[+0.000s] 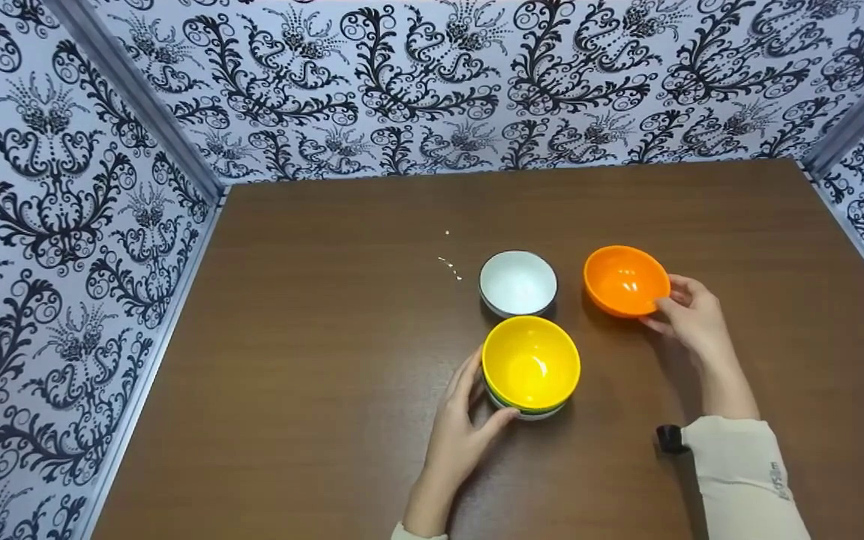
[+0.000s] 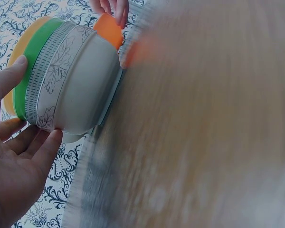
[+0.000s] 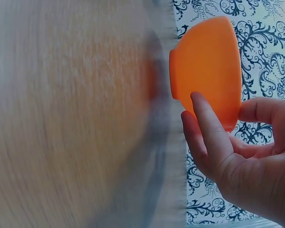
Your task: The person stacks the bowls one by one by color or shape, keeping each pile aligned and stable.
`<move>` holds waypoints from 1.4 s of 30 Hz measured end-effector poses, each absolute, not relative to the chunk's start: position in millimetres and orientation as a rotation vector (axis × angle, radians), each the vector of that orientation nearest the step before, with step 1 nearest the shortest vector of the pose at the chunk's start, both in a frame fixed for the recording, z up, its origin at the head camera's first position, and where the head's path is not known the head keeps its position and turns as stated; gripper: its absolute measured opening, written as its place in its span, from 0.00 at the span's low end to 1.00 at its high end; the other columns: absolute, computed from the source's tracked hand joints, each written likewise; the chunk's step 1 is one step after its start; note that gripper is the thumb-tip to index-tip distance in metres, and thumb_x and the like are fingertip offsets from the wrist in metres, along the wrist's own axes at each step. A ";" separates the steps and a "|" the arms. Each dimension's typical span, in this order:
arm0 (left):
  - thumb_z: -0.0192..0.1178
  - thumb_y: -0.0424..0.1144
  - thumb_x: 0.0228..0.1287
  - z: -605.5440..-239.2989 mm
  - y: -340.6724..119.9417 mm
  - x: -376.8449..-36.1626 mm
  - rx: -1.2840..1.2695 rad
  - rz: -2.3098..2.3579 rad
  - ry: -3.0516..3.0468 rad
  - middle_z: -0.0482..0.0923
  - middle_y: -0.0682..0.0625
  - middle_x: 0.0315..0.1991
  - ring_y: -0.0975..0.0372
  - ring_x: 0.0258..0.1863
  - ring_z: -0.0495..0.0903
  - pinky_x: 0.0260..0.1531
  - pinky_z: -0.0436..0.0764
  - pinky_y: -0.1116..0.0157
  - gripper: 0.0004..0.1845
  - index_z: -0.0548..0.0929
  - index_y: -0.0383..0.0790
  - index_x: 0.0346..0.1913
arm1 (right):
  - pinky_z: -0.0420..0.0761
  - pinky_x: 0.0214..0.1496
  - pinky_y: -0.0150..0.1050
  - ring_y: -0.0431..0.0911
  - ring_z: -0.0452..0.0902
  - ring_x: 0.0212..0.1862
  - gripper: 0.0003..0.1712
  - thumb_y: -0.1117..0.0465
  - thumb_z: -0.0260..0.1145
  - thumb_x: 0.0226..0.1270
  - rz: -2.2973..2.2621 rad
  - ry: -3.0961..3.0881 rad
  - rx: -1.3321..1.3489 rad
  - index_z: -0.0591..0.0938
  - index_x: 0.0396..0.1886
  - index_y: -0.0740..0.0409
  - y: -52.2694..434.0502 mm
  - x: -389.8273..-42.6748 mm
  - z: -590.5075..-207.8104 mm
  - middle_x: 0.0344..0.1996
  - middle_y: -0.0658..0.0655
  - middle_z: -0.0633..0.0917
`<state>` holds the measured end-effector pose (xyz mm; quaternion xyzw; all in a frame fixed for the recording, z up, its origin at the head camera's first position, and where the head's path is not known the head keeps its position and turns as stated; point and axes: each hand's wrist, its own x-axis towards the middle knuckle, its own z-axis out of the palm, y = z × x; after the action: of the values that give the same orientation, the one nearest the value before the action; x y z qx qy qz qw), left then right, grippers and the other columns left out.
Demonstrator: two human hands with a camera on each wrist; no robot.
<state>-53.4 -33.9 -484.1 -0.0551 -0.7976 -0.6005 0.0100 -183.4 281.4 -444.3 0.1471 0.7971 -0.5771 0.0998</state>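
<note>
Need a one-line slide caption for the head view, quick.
Left hand steadies the bowl stack; right hand holds the orange bowl beside the white bowl.

Left hand (image 1: 462, 431) reaching forward from the near edge, fingers (image 2: 42, 152) and thumb spread in a loose cup, forearm bare. Right hand (image 1: 691, 315) further out and to the right (sleeve to the wrist), thumb and fingers (image 3: 206, 126) pinching.
</note>
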 end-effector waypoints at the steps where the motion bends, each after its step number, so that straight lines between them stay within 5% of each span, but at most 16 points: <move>1: 0.70 0.53 0.57 -484.1 -33.9 -53.3 -0.167 -1.875 -2.493 0.60 0.47 0.77 0.57 0.73 0.67 0.69 0.73 0.63 0.49 0.58 0.41 0.77 | 0.84 0.52 0.33 0.46 0.73 0.59 0.35 0.63 0.50 0.79 -1.706 2.356 0.430 0.50 0.79 0.64 281.3 -182.7 -443.3 0.75 0.72 0.57; 18: 0.70 0.53 0.58 -484.9 -34.8 -53.5 -0.156 -1.863 -2.507 0.60 0.47 0.77 0.57 0.74 0.65 0.69 0.72 0.63 0.48 0.59 0.42 0.77 | 0.86 0.48 0.31 0.26 0.78 0.41 0.35 0.58 0.54 0.78 -1.727 2.399 0.279 0.54 0.77 0.66 274.2 -172.9 -423.7 0.69 0.71 0.66; 22: 0.69 0.53 0.58 -485.3 -35.2 -53.5 -0.177 -1.870 -2.497 0.60 0.46 0.76 0.57 0.74 0.66 0.70 0.72 0.63 0.48 0.58 0.43 0.78 | 0.87 0.44 0.30 0.25 0.80 0.39 0.34 0.61 0.56 0.76 -1.761 2.436 0.208 0.57 0.75 0.70 271.7 -170.8 -420.0 0.54 0.56 0.77; 27: 0.69 0.53 0.58 -485.5 -35.2 -53.4 -0.185 -1.876 -2.491 0.60 0.45 0.76 0.57 0.74 0.66 0.70 0.72 0.63 0.48 0.58 0.43 0.78 | 0.88 0.43 0.31 0.26 0.81 0.40 0.33 0.62 0.57 0.76 -1.777 2.448 0.134 0.59 0.73 0.72 268.4 -167.1 -414.6 0.46 0.42 0.76; 35: 0.69 0.54 0.58 -484.7 -34.8 -53.7 -0.181 -1.872 -2.493 0.60 0.45 0.76 0.57 0.74 0.66 0.70 0.72 0.64 0.48 0.58 0.45 0.78 | 0.87 0.44 0.30 0.25 0.81 0.42 0.32 0.59 0.57 0.77 -1.729 2.470 0.062 0.61 0.72 0.70 261.5 -159.1 -404.5 0.58 0.60 0.76; 42: 0.69 0.53 0.58 -484.7 -34.6 -54.1 -0.182 -1.889 -2.479 0.60 0.45 0.76 0.57 0.74 0.66 0.70 0.72 0.64 0.48 0.58 0.44 0.78 | 0.87 0.44 0.29 0.26 0.81 0.42 0.30 0.61 0.56 0.77 -1.714 2.491 -0.009 0.63 0.71 0.71 257.3 -155.1 -398.1 0.56 0.59 0.77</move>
<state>-54.1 -34.6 -484.7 -0.0584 -0.7940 -0.6050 0.0097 -155.1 257.3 -398.1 -0.0031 0.8223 -0.5659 0.0588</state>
